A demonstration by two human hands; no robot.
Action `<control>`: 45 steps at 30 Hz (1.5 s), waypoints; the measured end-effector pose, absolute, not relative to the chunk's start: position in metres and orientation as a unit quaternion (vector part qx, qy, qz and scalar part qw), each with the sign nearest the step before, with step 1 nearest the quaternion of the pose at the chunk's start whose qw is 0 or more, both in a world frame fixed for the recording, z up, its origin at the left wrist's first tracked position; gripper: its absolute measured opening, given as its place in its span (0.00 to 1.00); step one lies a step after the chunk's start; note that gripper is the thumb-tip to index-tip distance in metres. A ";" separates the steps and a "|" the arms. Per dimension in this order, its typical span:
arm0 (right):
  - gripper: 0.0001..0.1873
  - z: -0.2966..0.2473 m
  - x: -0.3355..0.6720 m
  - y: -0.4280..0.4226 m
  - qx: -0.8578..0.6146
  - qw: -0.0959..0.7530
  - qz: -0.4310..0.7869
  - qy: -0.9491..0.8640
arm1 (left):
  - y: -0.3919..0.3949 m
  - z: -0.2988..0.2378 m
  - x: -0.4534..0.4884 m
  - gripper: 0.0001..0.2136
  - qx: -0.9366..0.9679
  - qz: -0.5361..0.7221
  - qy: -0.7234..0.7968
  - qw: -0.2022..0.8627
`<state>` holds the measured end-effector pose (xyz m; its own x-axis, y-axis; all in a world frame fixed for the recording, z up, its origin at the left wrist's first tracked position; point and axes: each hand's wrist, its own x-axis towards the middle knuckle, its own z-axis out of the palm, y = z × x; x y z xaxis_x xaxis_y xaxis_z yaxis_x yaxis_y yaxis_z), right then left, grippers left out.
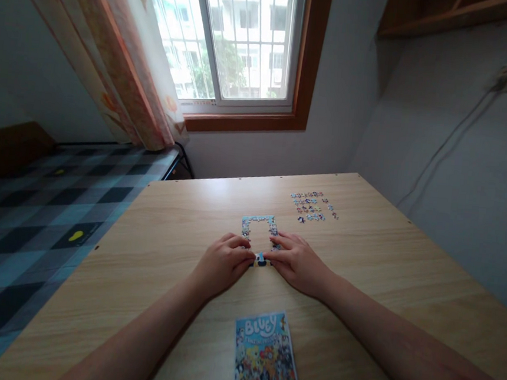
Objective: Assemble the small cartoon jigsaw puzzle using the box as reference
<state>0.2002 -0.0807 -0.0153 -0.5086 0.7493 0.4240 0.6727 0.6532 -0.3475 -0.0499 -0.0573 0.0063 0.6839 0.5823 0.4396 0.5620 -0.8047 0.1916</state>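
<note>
Head view shows two bare hands meeting over a small jigsaw puzzle border on a pale wood-grain table. Left hand is partly curled, palm down, with thumb and forefinger tips at the border's near-left corner. Right hand lies flatter, its fingers loosely extended and slightly parted, the tips at the right side and near edge. Whether either hand pinches a piece or only presses, I cannot tell; the fingertips cover the pieces there. Between the two sets of fingertips, a blue-and-dark section of the near row shows. The border's far row lies just beyond both hands, and bare wood shows inside the frame.

Beyond the right hand and a little to its right, loose jigsaw pieces are spread in rough rows. Nearer the body than both hands, and between the forearms, lies a Bluey picture sheet crowded with cartoon characters. Well to the left of the left hand is a bed with a checked sheet; far ahead of the hands are a barred window and a patterned curtain.
</note>
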 end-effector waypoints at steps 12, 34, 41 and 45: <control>0.14 -0.015 0.201 -0.080 -0.413 0.269 0.079 -0.866 | -0.057 0.006 -0.050 0.08 0.913 0.247 0.321 0.047; 0.28 -0.020 0.203 -0.078 -0.537 0.213 0.103 -0.810 | -0.049 -0.018 -0.054 0.26 0.857 0.172 0.485 -0.025; 0.28 -0.018 0.203 -0.077 -0.538 0.194 0.101 -0.814 | -0.050 -0.015 -0.054 0.23 0.861 0.164 0.481 -0.028; 0.28 -0.014 0.202 -0.078 -0.538 0.185 0.100 -0.816 | -0.048 -0.017 -0.056 0.23 0.865 0.161 0.474 -0.038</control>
<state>0.2017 -0.0784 -0.0138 -0.3515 0.9158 0.1941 0.8414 0.4000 -0.3633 -0.0560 -0.0476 -0.0166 0.4978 0.8079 0.3153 0.8327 -0.5469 0.0868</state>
